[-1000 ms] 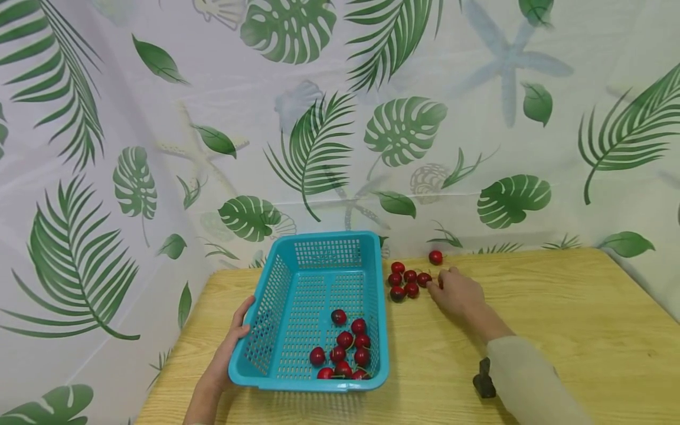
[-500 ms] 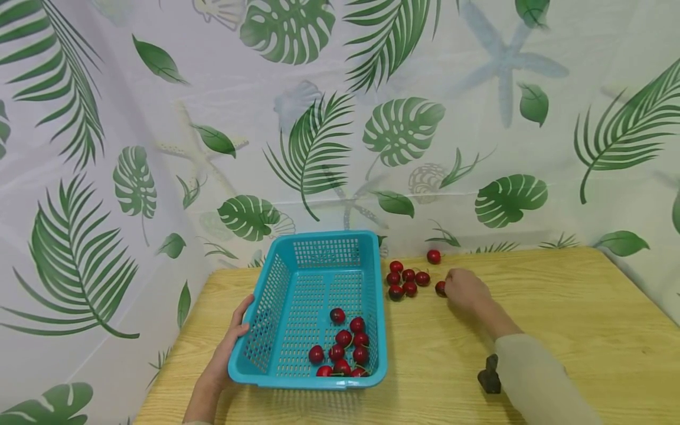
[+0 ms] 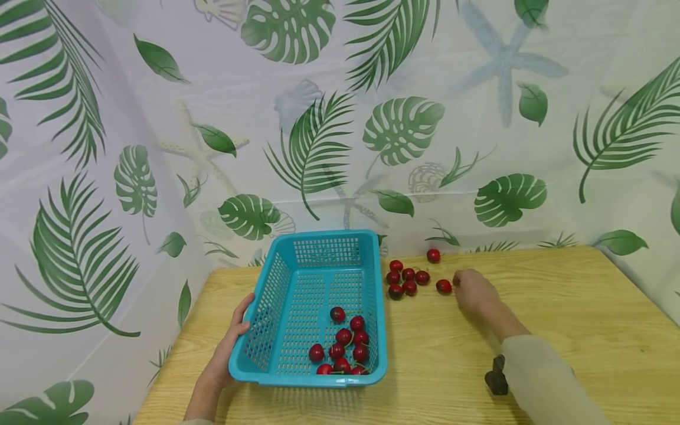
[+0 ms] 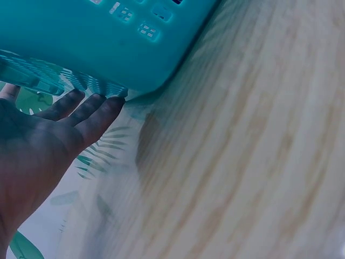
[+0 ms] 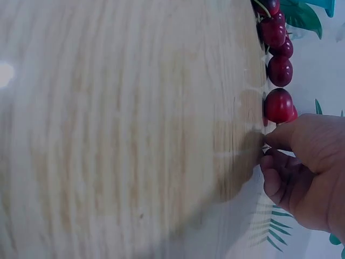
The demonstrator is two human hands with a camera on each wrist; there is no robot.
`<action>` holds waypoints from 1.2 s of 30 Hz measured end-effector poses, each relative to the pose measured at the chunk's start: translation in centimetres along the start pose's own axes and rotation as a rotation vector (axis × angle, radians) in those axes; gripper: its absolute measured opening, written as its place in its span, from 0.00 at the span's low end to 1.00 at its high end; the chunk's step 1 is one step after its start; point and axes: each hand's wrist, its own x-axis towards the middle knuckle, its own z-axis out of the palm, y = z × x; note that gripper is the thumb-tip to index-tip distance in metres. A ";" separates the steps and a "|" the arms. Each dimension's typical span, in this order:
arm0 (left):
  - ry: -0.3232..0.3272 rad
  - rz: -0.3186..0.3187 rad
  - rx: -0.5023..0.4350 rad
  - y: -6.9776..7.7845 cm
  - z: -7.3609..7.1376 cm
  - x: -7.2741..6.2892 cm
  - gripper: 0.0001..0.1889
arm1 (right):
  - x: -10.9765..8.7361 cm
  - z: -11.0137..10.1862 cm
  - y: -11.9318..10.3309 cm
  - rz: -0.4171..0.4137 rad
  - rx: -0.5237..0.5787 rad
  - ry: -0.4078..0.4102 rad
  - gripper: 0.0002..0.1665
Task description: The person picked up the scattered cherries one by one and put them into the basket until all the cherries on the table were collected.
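Note:
A blue perforated plastic basket (image 3: 309, 382) stands on the table, tilted toward me, with several red cherries (image 3: 337, 350) at its near right. My left hand (image 3: 225, 345) rests against the basket's outer left wall. In the left wrist view its fingers (image 4: 99, 118) are fairly straight, tips at the wall. To the right of the basket, my right hand (image 3: 478, 293) is beside a single cherry (image 3: 444, 287). In the right wrist view the thumb and fingertip come together just past that cherry (image 5: 279, 106), pinching what looks like its stem; the pinch point is mostly hidden.
Several cherries (image 3: 409, 288) lie clustered along the basket's right side. One more cherry (image 3: 433, 255) sits near the table's back edge. A leaf-patterned sheet (image 3: 398, 130) rises behind the wooden table (image 3: 574, 330). A dark device (image 3: 496, 376) is at my right wrist.
My right hand has moved right, away from the cluster, and the cherry by it has come into fuller view, shifting slightly right. The left hand and basket stay put.

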 end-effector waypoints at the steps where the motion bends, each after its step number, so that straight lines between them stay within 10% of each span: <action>1: -0.001 0.000 0.000 0.0 0.0 0.0 0.31 | -0.1 0.0 0.1 -0.007 -0.004 0.006 0.13; 20: -0.014 0.005 -0.007 0.1 0.1 -0.2 0.31 | -0.2 -0.5 0.3 -0.152 0.083 0.118 0.12; 36: -0.028 0.027 0.011 -0.1 -0.1 -0.1 0.31 | -0.3 -2.4 -5.8 -0.305 0.132 0.240 0.07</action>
